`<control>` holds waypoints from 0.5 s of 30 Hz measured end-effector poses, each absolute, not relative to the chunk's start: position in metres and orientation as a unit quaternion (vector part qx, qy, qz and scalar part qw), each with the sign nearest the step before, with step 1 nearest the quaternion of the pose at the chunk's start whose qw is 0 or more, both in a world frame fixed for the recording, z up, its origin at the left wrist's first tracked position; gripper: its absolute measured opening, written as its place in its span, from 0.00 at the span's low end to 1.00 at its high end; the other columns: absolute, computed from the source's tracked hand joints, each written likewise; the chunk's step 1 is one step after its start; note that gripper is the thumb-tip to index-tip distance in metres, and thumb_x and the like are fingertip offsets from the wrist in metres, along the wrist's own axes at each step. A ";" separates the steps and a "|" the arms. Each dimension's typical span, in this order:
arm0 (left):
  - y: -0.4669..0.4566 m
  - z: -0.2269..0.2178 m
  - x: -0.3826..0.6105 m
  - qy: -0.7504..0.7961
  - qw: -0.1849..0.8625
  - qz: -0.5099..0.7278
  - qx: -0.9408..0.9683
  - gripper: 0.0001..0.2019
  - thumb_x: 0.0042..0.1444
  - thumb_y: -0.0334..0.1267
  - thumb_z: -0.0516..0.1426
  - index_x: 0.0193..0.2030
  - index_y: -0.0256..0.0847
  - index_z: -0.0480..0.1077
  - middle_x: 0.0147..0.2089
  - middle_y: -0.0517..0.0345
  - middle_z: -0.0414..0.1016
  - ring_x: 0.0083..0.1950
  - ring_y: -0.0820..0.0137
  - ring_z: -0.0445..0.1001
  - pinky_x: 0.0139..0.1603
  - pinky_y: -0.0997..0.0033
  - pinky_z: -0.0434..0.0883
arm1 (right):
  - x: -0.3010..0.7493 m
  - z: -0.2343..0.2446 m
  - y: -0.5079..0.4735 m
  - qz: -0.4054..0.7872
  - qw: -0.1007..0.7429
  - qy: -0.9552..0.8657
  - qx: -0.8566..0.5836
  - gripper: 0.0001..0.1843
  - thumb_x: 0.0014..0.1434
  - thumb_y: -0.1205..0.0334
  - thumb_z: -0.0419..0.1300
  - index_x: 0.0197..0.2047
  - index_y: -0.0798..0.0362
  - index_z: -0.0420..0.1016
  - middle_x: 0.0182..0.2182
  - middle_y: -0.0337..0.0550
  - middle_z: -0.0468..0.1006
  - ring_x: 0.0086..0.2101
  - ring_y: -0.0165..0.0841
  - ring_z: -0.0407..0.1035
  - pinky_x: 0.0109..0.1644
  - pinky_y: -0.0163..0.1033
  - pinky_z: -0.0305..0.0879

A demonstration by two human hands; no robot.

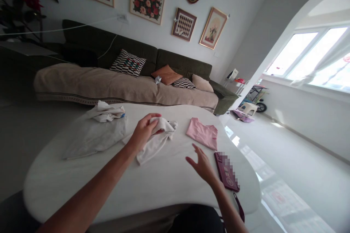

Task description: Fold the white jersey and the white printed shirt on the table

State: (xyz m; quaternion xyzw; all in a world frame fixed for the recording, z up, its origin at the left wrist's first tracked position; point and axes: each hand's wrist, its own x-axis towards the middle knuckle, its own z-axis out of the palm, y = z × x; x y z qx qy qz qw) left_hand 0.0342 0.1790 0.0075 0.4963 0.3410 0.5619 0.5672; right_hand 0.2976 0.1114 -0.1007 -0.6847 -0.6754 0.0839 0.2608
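My left hand (147, 129) grips part of a white garment (154, 147) near the middle of the white table. The rest of that garment lies crumpled on the tabletop, with a dark patterned patch at its right end. My right hand (201, 164) hovers over the table to the right, fingers spread, holding nothing. Beyond it lies a folded pink shirt (202, 133), flat on the table. Close to the right wrist rests a maroon pouch-like item (226, 171) with a strap, partly blurred out.
On the table's left side is a translucent plastic bag (98, 140) with a crumpled white cloth (106, 112) on top. The table (164, 189) has a curved edge. Behind it stands a long sofa (131, 85) with cushions, and a white stool (248, 108) is far right.
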 end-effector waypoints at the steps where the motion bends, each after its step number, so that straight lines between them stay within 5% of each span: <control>1: 0.177 0.025 0.043 0.312 0.591 0.562 0.486 0.11 0.51 0.34 0.55 0.43 0.38 0.68 0.34 0.60 0.72 0.35 0.73 0.74 0.37 0.72 0.73 | 0.271 -0.089 0.114 0.129 0.291 -0.704 -0.635 0.38 0.54 0.47 0.56 0.64 0.52 0.50 0.58 0.53 0.62 0.56 0.42 0.60 0.58 0.50 0.56; 4: 0.165 0.072 0.058 0.247 0.634 0.567 0.464 0.09 0.53 0.27 0.54 0.41 0.34 0.69 0.30 0.60 0.73 0.31 0.78 0.75 0.37 0.78 0.73 | 0.200 -0.054 0.117 0.209 0.376 -0.694 -0.578 0.46 0.47 0.46 0.62 0.64 0.51 0.48 0.57 0.53 0.64 0.53 0.43 0.63 0.54 0.49 0.60; 10: 0.148 0.140 0.042 0.176 0.616 0.614 0.461 0.09 0.54 0.21 0.52 0.39 0.30 0.71 0.28 0.61 0.74 0.27 0.81 0.74 0.33 0.82 0.73 | 0.160 -0.011 0.115 0.150 0.466 -0.629 -0.604 0.12 0.56 0.56 0.53 0.40 0.54 0.67 0.30 0.41 0.73 0.32 0.34 0.67 0.34 0.36 0.62; 15: 0.170 0.166 -0.007 0.183 0.549 0.672 0.462 0.11 0.56 0.19 0.50 0.35 0.32 0.72 0.26 0.63 0.74 0.26 0.83 0.72 0.36 0.82 0.73 | 0.223 0.023 0.094 0.168 0.437 -0.652 -0.596 0.21 0.57 0.46 0.51 0.20 0.53 0.60 0.16 0.32 0.56 0.20 0.25 0.53 0.22 0.31 0.49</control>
